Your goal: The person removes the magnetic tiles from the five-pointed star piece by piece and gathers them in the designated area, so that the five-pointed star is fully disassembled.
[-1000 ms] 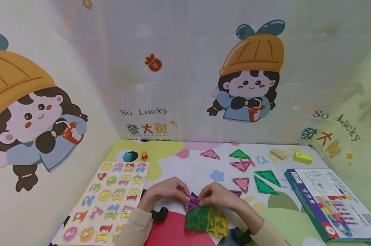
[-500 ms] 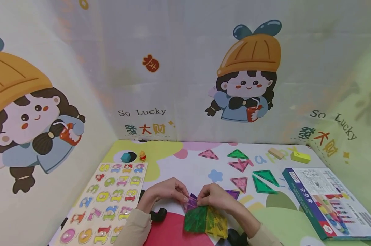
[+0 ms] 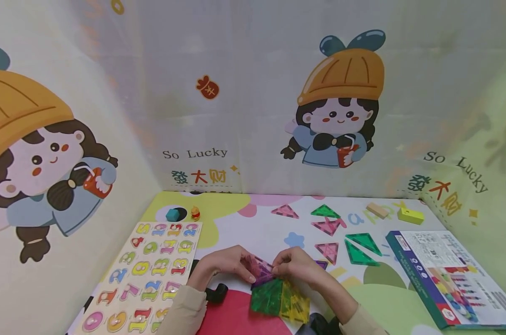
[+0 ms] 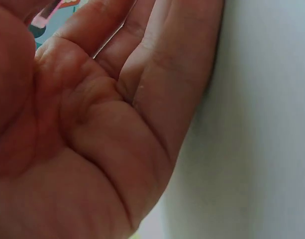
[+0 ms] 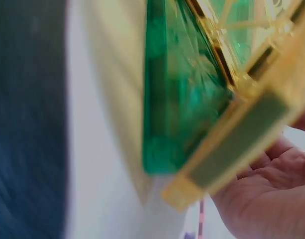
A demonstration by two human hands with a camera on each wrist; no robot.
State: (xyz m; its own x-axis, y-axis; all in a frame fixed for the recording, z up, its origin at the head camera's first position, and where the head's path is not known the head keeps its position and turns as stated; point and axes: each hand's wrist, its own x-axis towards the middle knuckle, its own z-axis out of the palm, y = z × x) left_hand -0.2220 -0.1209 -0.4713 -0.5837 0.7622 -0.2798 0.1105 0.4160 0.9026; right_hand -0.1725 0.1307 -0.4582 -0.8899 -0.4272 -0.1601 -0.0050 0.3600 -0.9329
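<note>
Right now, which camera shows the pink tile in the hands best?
The head view: the pink tile shows whole, pinched between both hands above the green tile. The left wrist view shows only palm; the right wrist view shows green and yellow tiles instead.

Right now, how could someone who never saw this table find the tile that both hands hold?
Find the number puzzle board at the table's left side; just right of it, the left hand and right hand meet. Between them is a pink-purple tile, raised above the green tile and yellow tile.
</note>
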